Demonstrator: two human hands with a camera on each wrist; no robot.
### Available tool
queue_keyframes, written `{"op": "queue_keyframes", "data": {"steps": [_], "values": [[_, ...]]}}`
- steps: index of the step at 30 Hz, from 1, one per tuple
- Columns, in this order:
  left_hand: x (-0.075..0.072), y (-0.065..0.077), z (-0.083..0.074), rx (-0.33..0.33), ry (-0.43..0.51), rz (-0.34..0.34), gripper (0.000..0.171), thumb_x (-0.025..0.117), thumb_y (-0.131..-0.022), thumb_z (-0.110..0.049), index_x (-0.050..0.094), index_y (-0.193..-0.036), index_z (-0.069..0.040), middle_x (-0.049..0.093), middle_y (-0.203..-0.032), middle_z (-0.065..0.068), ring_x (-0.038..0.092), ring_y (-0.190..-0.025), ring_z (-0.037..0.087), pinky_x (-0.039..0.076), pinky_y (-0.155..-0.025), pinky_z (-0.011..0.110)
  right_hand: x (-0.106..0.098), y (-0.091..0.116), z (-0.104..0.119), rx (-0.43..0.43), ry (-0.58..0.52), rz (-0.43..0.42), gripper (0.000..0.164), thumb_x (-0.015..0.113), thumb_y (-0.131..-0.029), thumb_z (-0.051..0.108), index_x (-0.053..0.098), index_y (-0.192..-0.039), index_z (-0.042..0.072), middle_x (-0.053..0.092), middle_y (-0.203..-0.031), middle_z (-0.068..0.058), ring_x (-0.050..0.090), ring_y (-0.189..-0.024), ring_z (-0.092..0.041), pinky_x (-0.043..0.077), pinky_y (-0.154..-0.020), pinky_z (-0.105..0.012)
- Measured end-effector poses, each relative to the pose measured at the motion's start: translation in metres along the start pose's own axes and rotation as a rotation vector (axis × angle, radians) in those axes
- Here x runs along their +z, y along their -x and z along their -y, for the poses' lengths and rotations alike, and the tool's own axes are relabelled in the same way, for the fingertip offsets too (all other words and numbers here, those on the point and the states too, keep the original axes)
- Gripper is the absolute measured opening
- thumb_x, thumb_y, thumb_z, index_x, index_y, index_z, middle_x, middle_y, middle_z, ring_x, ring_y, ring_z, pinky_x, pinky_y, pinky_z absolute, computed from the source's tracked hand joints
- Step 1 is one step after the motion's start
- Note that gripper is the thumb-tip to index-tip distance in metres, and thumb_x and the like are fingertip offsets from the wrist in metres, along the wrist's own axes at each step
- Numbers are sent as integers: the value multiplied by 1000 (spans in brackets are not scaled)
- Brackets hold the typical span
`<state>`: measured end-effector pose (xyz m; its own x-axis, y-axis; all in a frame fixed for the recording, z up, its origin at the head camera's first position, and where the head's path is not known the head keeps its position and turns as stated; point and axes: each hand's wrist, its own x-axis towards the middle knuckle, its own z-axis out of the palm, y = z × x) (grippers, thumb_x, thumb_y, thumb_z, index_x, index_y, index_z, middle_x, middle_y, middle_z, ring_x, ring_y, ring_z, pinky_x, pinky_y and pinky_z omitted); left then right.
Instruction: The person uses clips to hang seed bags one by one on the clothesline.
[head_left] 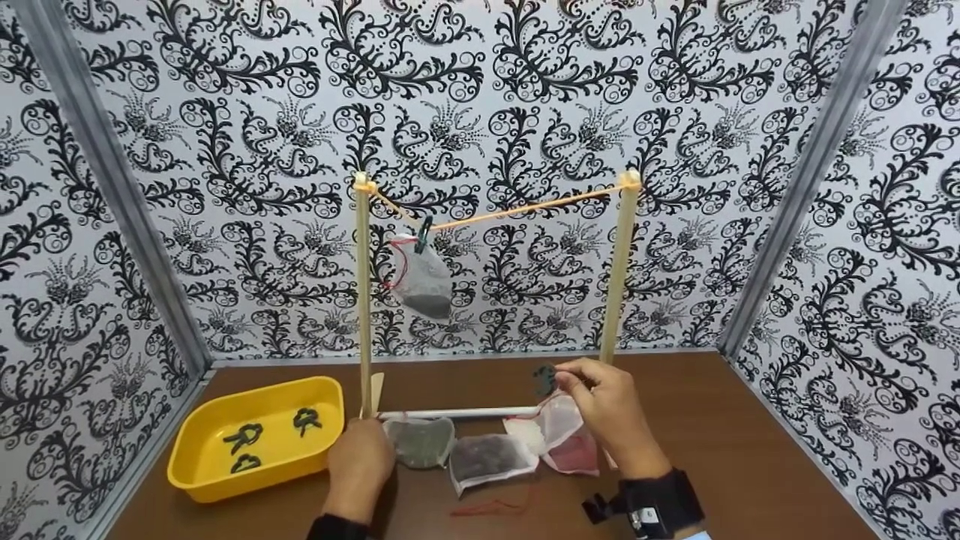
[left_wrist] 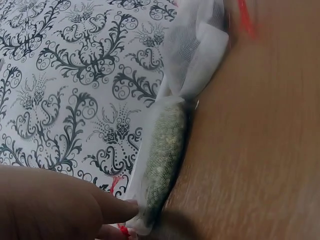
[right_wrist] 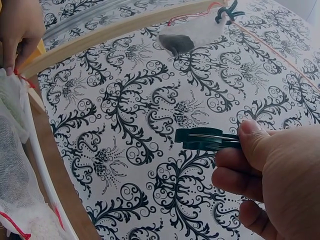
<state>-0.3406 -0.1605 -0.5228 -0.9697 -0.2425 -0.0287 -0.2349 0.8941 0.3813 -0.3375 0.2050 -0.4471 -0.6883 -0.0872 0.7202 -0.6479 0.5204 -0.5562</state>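
Note:
My right hand (head_left: 611, 409) pinches a dark green spring clip (right_wrist: 202, 138) by its handles between thumb and finger, above the table. With its fingertips my left hand (head_left: 362, 459) pinches the corner, near a red drawstring, of a white mesh pouch with greenish filling (left_wrist: 166, 145). That pouch lies at the left of a row of mesh pouches. Beside it are a pouch with dark filling (head_left: 491, 459), one with white filling (head_left: 526, 433) and one with reddish filling (head_left: 571, 452). Another mesh pouch (head_left: 422, 277) hangs from an orange cord (head_left: 536, 206), held by a green clip (head_left: 424, 234).
Two wooden posts, left (head_left: 364, 300) and right (head_left: 619, 277), hold the cord, with a white bar (head_left: 465, 412) low between them. A yellow tray (head_left: 259, 484) with several green clips stands at the left. Patterned walls (head_left: 487, 112) enclose the brown table (head_left: 690, 420).

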Motion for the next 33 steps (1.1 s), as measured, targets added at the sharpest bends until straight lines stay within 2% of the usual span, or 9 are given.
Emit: {"op": "queue_keyframes", "data": {"steps": [6,13,15,20,26,30,33], "values": [[5,5,-3,27,31,-53,27,68,-109,-12,76,-117,13,74,-108,26,79,-97,48,68,-87,66,-2,0,3,37,-26,11,6,85,-99,10,87,-104,12,85,-91,0,73,-76,-6,63,-69,-20],[10,3,-4,24,73,-72,44,66,-115,-33,79,-113,9,80,-108,26,80,-98,48,67,-86,66,-3,-1,6,79,-79,17,7,85,-98,8,87,-102,14,86,-92,-2,77,-77,-12,65,-71,-21],[11,2,-4,22,88,-63,45,68,-114,-36,80,-113,7,81,-107,25,80,-97,46,67,-85,65,-3,-1,6,82,-78,19,7,85,-98,8,87,-102,13,86,-92,-2,78,-78,-13,65,-71,-21],[12,1,-3,34,128,-56,32,77,-106,-27,79,-108,6,81,-105,24,80,-96,43,67,-86,63,-4,-2,6,72,-39,19,6,85,-100,9,88,-104,12,86,-94,-2,78,-77,-10,65,-69,-20],[6,3,-6,74,299,-137,18,72,-100,-16,78,-105,0,81,-109,23,79,-102,44,64,-88,65,-5,-3,6,110,-41,21,7,85,-100,10,89,-104,15,85,-91,0,76,-75,-9,63,-67,-21],[-9,8,-16,156,466,-219,12,74,-102,-12,74,-108,-1,79,-103,19,76,-96,37,63,-88,59,-6,-3,7,113,-42,16,7,86,-100,10,89,-103,16,85,-89,1,73,-74,-5,63,-66,-21],[-24,17,-30,229,585,-265,9,76,-104,-9,74,-108,-2,78,-99,15,72,-91,29,63,-86,51,-6,-4,7,102,-47,15,8,86,-99,10,89,-104,15,85,-91,-1,72,-74,-4,63,-66,-22]]}}
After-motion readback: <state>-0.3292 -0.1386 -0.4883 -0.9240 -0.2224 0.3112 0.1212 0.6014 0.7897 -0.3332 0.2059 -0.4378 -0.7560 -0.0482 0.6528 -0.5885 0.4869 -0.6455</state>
